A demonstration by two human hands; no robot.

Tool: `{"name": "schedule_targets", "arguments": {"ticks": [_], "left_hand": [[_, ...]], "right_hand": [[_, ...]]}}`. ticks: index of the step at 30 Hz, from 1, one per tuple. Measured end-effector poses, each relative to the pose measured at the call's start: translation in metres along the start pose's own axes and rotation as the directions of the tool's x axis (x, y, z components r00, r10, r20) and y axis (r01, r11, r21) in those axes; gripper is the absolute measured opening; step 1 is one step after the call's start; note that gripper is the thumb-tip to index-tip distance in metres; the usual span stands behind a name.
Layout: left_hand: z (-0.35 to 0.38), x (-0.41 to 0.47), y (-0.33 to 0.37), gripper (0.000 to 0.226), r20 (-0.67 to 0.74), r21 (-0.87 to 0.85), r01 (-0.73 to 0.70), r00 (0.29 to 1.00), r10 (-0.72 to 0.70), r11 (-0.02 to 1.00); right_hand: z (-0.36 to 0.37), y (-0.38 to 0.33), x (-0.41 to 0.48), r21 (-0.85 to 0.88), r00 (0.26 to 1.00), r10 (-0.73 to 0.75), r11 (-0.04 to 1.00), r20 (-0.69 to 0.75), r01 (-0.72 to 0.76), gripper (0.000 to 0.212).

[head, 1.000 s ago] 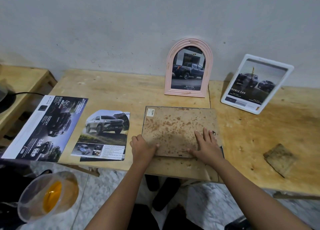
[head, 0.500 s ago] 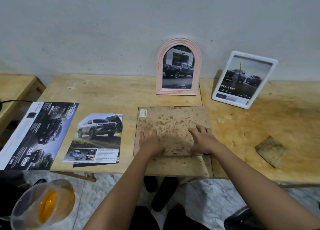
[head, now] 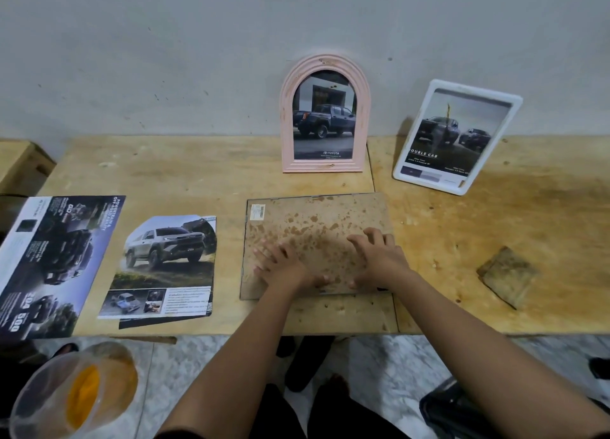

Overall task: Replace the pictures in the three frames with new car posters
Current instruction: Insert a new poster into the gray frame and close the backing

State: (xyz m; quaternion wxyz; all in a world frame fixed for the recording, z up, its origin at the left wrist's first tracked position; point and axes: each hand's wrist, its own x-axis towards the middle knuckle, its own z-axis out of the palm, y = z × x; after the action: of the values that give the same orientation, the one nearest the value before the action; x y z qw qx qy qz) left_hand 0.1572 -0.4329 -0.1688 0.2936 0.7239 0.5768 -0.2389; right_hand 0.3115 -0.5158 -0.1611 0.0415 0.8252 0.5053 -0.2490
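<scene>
Pressing hands: laying left hand point(head: 280, 268) and right hand point(head: 379, 262) flat, spreading fingers point(head: 361, 240) apart, gripping nothing, probably seating the back of the frame point(head: 317, 219) evenly.
Frame: lying face down under the fingers on the table point(head: 198, 181), turning its back upward, running its long axis left-right.
Poster point(head: 168, 262): waiting well left of the fingers.

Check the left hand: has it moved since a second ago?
Yes. The left hand slid away from the person, from the near left corner of the frame back onto its face, fingers spread.

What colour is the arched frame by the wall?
Pale pink arched frame, clearest in the head view.
</scene>
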Motion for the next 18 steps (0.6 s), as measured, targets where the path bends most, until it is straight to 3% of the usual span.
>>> {"name": "schedule_targets", "arguments": {"ticks": [8,12,18], "left_hand": [[-0.004,0.001,0.013,0.126,0.059,0.056,0.054,0.997,-0.058,0.997],[-0.013,0.001,0.015,0.126,0.027,0.062,0.017,0.999,-0.019,0.998],[-0.017,0.018,0.001,0.139,0.021,0.070,-0.076,0.997,0.075,0.995]], "right_hand": [[-0.004,0.001,0.007,-0.082,0.998,0.004,0.997,-0.057,-0.009,0.105],[-0.012,0.005,0.018,-0.088,0.992,0.080,0.994,0.097,-0.072,0.138],[-0.014,0.015,0.021,-0.009,0.986,-0.013,1.000,0.167,0.014,0.140]]}}
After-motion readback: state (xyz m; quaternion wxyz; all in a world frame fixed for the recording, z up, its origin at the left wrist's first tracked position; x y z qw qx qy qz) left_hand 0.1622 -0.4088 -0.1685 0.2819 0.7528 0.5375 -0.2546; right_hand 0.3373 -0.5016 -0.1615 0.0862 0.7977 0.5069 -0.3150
